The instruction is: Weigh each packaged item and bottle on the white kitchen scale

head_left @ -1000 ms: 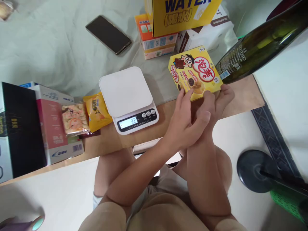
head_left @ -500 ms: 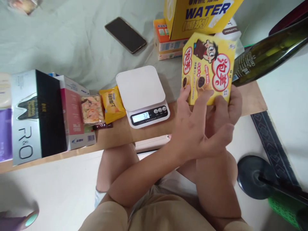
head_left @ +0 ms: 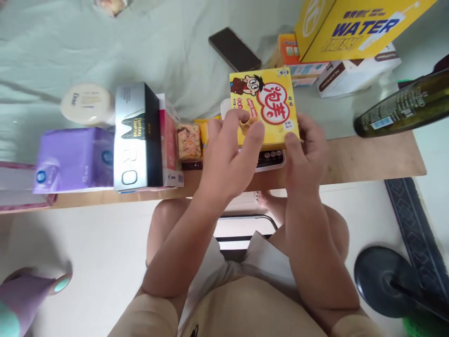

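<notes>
A yellow snack box (head_left: 275,128) with a cartoon figure on its top is between my hands, over the kitchen scale (head_left: 270,159). I cannot tell whether it touches the scale, whose plate and display are mostly covered. My left hand (head_left: 229,152) is closed about the box's left side, the thumb near its front edge. At the right front corner, my right hand (head_left: 305,150) grips with its thumb in front and its fingers along the side. A wrapped snack (head_left: 189,141) lies left of the scale, and part of a yellow packet (head_left: 203,127) shows behind my left hand.
On the left stand a silver-and-black box (head_left: 135,140), a pink-and-white box (head_left: 168,140), a purple pack (head_left: 70,159) and a round cream container (head_left: 87,104). Behind are a phone (head_left: 235,49) and a large yellow carton (head_left: 358,32). A green bottle (head_left: 403,105) is at the right.
The snack box has moved left from beside the scale to over it and is now tipped flatter. My hands, crossed before, are now apart on its two sides. The view has shifted left.
</notes>
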`<control>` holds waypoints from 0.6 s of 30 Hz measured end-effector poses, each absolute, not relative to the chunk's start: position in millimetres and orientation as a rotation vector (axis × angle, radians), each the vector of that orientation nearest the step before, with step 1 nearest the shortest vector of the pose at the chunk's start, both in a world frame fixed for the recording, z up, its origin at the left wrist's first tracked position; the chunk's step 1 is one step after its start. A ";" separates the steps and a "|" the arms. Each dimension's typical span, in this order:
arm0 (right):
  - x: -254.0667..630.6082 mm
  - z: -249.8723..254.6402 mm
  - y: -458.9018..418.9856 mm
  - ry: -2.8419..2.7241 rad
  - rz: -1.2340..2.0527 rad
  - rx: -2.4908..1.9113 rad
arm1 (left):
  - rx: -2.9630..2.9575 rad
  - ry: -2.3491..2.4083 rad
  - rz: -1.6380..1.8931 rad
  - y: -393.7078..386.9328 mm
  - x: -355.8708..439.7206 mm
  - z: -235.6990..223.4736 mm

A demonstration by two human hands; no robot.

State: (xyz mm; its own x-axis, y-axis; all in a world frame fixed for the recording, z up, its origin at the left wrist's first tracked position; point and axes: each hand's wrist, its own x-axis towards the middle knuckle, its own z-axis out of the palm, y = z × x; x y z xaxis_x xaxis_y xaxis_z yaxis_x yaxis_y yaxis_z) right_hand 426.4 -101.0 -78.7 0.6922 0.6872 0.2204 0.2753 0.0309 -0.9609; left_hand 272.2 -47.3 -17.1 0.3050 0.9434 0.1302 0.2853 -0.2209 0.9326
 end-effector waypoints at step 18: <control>440.1 -29.0 -47.5 -0.551 0.123 -1.348 | 1.625 0.805 1.145 -31.2 239.5 -27.0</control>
